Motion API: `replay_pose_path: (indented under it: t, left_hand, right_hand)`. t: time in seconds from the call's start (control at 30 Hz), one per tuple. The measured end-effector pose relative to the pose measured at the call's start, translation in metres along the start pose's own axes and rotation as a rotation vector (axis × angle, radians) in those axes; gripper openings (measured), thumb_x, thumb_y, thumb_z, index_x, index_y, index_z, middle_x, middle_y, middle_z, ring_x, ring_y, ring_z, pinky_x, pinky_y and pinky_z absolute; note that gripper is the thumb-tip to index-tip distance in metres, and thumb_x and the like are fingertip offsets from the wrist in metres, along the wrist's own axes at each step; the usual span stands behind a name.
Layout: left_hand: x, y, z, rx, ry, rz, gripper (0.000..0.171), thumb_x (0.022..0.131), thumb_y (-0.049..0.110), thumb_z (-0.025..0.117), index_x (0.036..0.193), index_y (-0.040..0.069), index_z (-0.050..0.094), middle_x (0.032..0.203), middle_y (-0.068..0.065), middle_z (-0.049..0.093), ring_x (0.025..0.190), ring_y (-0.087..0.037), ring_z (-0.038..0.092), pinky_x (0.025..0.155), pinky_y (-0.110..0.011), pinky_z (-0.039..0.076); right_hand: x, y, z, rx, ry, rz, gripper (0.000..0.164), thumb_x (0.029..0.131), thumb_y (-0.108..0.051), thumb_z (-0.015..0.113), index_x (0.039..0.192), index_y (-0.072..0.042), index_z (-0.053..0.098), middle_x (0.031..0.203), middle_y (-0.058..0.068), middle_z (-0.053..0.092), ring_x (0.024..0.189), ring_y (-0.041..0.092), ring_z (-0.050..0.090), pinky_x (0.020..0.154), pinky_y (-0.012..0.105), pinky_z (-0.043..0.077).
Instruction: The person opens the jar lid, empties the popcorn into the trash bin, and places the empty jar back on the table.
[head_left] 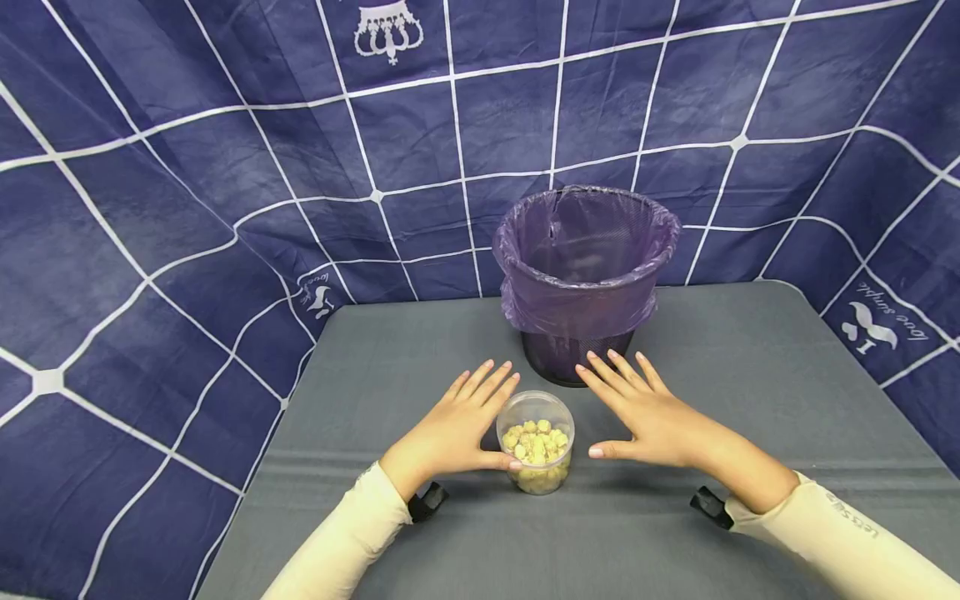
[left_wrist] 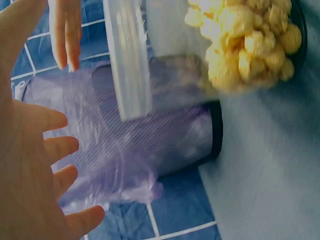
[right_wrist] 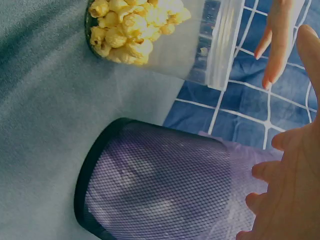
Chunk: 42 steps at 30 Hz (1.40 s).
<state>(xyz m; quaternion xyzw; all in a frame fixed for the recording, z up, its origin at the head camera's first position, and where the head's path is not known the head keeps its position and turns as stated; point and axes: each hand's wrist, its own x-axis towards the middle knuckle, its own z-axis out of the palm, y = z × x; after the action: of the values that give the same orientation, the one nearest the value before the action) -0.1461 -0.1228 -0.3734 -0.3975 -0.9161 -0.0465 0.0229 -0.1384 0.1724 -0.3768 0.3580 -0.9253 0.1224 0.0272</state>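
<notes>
A clear plastic tub point(head_left: 542, 481) stands upright on the grey table, partly filled with pale yellow popcorn point(head_left: 536, 442). Its top is uncovered in the head view. My left hand point(head_left: 460, 429) hovers just left of the tub, fingers straight and spread, the thumb overlapping the near rim in this view. To the right, my right hand point(head_left: 651, 423) hangs with fingers extended and spread, its thumb pointing at the tub across a gap. Neither hand holds anything. Both wrist views show the popcorn point(left_wrist: 250, 42) through the tub's side wall point(right_wrist: 170, 55).
Behind the tub stands a dark mesh wastebasket point(head_left: 558, 354) lined with a purple plastic bag point(head_left: 585, 308). The grey cloth-covered table point(head_left: 405, 350) meets blue curtain point(head_left: 405, 142) with white grid lines at the back and sides.
</notes>
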Motion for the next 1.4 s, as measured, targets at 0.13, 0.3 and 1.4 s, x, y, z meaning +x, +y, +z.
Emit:
replay_pose_path:
  t: [0.13, 0.3, 1.4]
  left_hand:
    - [0.007, 0.007, 0.008, 0.011, -0.021, 0.021, 0.110, 0.065, 0.077, 0.049, 0.145, 0.011, 0.013, 0.149, -0.007, 0.011, 0.135, -0.024, 0.003, 0.105, -0.046, 0.015]
    - [0.022, 0.016, 0.014, 0.017, -0.061, 0.057, 0.115, 0.061, 0.079, 0.050, 0.144, 0.009, 0.013, 0.148, -0.010, 0.013, 0.135, -0.024, 0.003, 0.105, -0.045, 0.017]
    - [0.019, 0.021, 0.015, -0.290, 0.164, 0.041, 0.100, 0.053, 0.053, 0.079, 0.134, 0.020, 0.031, 0.127, -0.011, 0.031, 0.116, -0.029, 0.034, 0.083, -0.037, 0.045]
  right_hand:
    - [-0.001, 0.000, 0.007, 0.050, -0.013, 0.008, 0.096, 0.075, -0.069, 0.049, 0.145, -0.014, 0.013, 0.148, 0.013, 0.012, 0.134, 0.031, 0.002, 0.102, 0.056, -0.001]
    - [-0.002, -0.002, 0.015, 0.114, -0.034, 0.030, 0.097, 0.075, -0.068, 0.050, 0.145, -0.014, 0.012, 0.148, 0.011, 0.012, 0.134, 0.032, 0.004, 0.101, 0.058, 0.000]
    - [0.004, -0.010, 0.048, 0.329, 0.138, -0.032, 0.110, 0.059, -0.051, 0.078, 0.142, -0.010, 0.018, 0.136, 0.013, 0.035, 0.122, 0.028, 0.035, 0.095, 0.046, 0.034]
